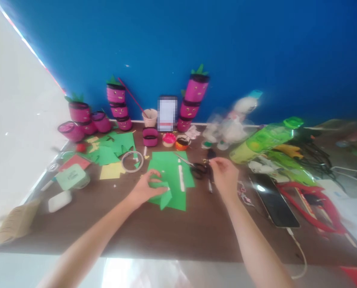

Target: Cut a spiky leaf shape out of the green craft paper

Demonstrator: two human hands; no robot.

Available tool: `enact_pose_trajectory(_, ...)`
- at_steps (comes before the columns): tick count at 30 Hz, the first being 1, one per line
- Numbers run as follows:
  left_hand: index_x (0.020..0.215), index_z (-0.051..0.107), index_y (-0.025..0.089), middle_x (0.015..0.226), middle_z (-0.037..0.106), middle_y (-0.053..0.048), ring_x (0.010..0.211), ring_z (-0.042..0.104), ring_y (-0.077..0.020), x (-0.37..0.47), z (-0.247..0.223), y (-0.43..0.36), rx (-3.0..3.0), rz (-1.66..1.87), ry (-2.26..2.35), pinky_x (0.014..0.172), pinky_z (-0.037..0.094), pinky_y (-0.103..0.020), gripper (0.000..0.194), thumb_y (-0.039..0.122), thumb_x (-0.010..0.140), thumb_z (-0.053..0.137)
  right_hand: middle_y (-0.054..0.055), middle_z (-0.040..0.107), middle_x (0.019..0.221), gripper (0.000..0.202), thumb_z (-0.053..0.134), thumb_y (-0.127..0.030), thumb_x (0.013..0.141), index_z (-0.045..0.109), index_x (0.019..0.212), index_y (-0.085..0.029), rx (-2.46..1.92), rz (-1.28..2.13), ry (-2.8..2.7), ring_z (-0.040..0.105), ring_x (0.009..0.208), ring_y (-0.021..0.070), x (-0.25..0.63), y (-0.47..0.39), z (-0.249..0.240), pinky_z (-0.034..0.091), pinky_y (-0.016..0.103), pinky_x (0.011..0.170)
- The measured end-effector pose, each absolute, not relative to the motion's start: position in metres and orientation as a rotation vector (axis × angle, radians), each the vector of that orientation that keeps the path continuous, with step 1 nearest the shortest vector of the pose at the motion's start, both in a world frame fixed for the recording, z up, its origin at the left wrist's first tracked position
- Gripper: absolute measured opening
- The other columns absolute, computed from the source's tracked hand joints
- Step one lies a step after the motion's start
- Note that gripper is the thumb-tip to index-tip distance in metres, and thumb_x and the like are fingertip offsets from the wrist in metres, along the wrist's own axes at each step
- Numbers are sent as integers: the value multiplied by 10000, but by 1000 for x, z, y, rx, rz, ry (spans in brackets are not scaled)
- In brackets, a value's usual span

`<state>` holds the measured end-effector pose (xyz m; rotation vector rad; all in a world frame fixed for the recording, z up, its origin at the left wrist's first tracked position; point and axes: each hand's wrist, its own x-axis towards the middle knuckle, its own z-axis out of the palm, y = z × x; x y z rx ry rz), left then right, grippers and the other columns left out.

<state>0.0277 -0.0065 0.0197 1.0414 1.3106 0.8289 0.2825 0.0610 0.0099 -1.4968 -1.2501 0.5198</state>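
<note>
My left hand (147,187) grips a small folded piece of green paper (165,198) between thumb and fingers, above larger green paper sheets (178,202) on the table. Pinched together, the fingertips of my right hand (225,174) are just right of the black-handled scissors (199,171); a tiny pale bit seems to be at them, too small to name. A white pen-like stick (181,176) lies on the green sheets between my hands. Beneath my right hand, a dark pen (210,186) rests partly hidden.
Magenta cups with faces stand stacked (196,89) along the blue wall. Paint pots (169,139), a tape ring (132,161) and green scraps (105,154) lie left and centre. To the right are a green bottle (265,140), a phone (276,202) with cable and a red-handled item (331,216).
</note>
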Motion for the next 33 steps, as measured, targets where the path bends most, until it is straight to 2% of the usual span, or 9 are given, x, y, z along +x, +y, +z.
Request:
enact_pose_trajectory(5,864,475,207,893,585,-27,765,599,-142,26,18,-6,1034,815,1338,600,445,-212,443,323,556,771,77,670,729,125,544,-259,726,601,735,-148,-1583,455,-1255,640,702,203,297,71,10,501,367,737)
enact_pose_trajectory(10,857,469,212,888,589,-22,800,600,-146,25,19,-5,1030,818,1344,597,436,-199,439,334,562,770,92,676,749,147,539,-266,714,616,715,-141,-1698,467,-1259,639,735,223,312,78,8,496,369,729)
enact_pose_trajectory(17,853,479,209,897,596,-23,744,602,-132,25,17,-5,1014,823,1343,610,441,-215,432,329,561,773,65,670,715,134,611,-248,642,618,731,-148,-1683,670,-1160,632,663,189,319,81,3,510,310,613)
enact_pose_trajectory(21,849,478,210,900,596,-27,831,602,-159,25,19,-5,1024,819,1337,620,442,-214,428,328,561,771,65,676,712,190,628,-231,624,626,791,-141,-1692,706,-1091,635,657,181,317,81,4,510,290,593)
enact_pose_trajectory(28,847,477,206,885,595,-30,905,590,-183,25,17,-5,1032,845,1329,603,431,-202,417,313,564,764,76,688,727,140,596,-258,647,646,711,-143,-1709,661,-1197,634,652,181,319,81,3,500,271,562)
enact_pose_trajectory(33,845,468,209,895,591,-32,929,582,-187,25,19,-5,1036,834,1333,588,422,-192,410,310,575,759,56,676,657,161,579,-255,660,670,726,-139,-1838,665,-1202,596,549,158,324,83,3,469,257,504)
